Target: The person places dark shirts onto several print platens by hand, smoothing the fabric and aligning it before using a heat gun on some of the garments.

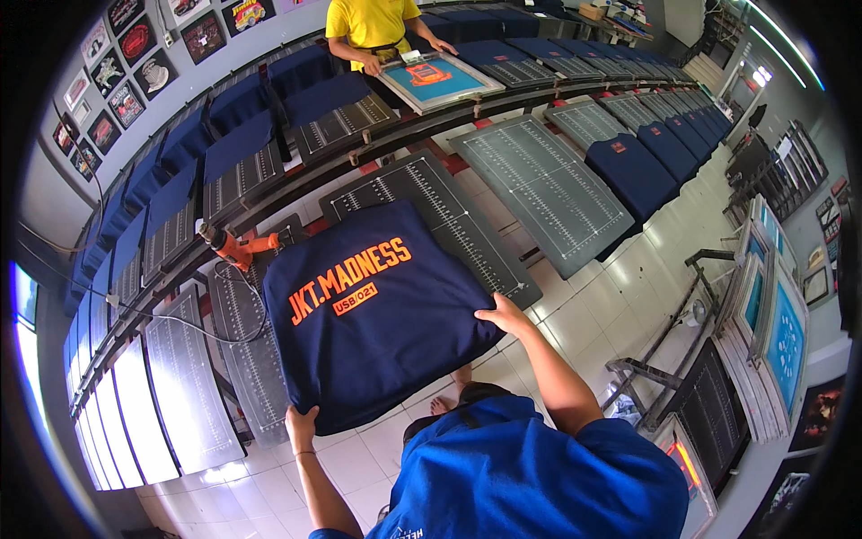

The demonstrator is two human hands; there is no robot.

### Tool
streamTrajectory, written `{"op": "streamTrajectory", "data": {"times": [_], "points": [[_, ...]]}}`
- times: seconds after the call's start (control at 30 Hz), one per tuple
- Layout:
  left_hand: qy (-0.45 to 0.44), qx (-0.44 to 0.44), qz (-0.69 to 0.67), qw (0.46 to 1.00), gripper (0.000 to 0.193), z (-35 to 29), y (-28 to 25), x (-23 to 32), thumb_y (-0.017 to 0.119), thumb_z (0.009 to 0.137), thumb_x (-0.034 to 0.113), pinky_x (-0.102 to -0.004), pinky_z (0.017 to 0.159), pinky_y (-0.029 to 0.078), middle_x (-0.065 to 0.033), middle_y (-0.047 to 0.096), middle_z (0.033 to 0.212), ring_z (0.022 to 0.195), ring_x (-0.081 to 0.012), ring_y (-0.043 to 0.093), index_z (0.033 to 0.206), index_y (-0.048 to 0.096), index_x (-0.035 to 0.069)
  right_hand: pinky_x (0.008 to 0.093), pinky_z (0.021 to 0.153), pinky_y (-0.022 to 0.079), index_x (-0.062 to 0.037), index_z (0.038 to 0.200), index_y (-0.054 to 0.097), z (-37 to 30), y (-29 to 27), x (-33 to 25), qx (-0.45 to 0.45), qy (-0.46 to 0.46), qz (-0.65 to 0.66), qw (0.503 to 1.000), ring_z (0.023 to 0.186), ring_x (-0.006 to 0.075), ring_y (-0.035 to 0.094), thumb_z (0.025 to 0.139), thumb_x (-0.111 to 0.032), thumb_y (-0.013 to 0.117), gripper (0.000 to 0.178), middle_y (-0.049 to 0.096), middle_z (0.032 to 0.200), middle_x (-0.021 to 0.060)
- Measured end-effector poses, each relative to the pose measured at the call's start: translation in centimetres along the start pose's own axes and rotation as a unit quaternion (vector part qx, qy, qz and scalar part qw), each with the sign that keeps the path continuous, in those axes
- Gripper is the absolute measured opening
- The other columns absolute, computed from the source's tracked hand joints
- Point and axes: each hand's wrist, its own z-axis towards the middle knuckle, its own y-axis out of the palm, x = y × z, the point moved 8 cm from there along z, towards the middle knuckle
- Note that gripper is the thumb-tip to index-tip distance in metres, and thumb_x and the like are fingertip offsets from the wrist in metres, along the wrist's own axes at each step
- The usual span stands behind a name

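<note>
A navy blue T-shirt (pixel 395 332) with orange printed lettering lies spread before me, over one of the dark printing boards. My left hand (pixel 303 427) grips its near left corner, thumb on top and fingers tucked beneath the cloth. At the shirt's right edge my right hand (pixel 505 314) pinches the fabric in the same manner. Both arms reach forward, holding the shirt between them. Behind it shows a dark gridded board (pixel 431 211), partly covered by the shirt.
An orange heat gun (pixel 238 247) with a grey cable rests left of the shirt. Across the long rack, a person in yellow (pixel 370 27) handles a framed screen (pixel 440 79). More boards carry navy shirts (pixel 633 166). Framed screens (pixel 774 332) lean at the right.
</note>
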Motion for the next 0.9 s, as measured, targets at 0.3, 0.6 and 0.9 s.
{"op": "streamTrajectory", "data": {"times": [0.3,0.6,0.9], "points": [[0.018,-0.011,-0.236,0.972,0.036,-1.5,1.3,0.7,0.065,0.079,0.011,-0.0331,0.083,0.047,-0.0179,0.068,0.093,0.086,-0.0261,0.064,0.111,0.061,-0.005,0.0331,0.091,0.044,0.0094,0.116,0.058,-0.1,0.4,1.1,-0.070,0.081,0.022,0.994,0.103,0.0238,0.060,0.073,-0.035,0.078,0.065,0.064,0.112,0.0186],[-0.073,-0.007,-0.528,0.846,0.041,-0.7,-3.0,-2.6,0.067,0.080,0.006,-0.0391,0.089,0.051,-0.0150,0.062,0.111,0.101,-0.0274,0.062,0.119,0.056,-0.004,0.0336,0.096,0.043,0.0053,0.122,0.055,0.2,-3.4,-6.0,-0.243,0.046,0.359,0.900,0.116,0.0202,0.052,0.079,-0.029,0.076,0.059,0.059,0.122,0.0143],[0.274,0.106,-0.428,0.854,0.052,-17.0,-19.6,29.7,0.057,0.092,0.016,-0.0439,0.104,0.037,-0.0171,0.049,0.132,0.120,-0.0286,0.050,0.136,0.039,-0.004,0.0348,0.088,0.050,0.0016,0.123,0.052,-1.3,-29.9,-24.6,-0.265,-0.267,0.517,0.769,0.094,0.0219,0.064,0.074,-0.023,0.079,0.061,0.065,0.107,0.0108]]}}
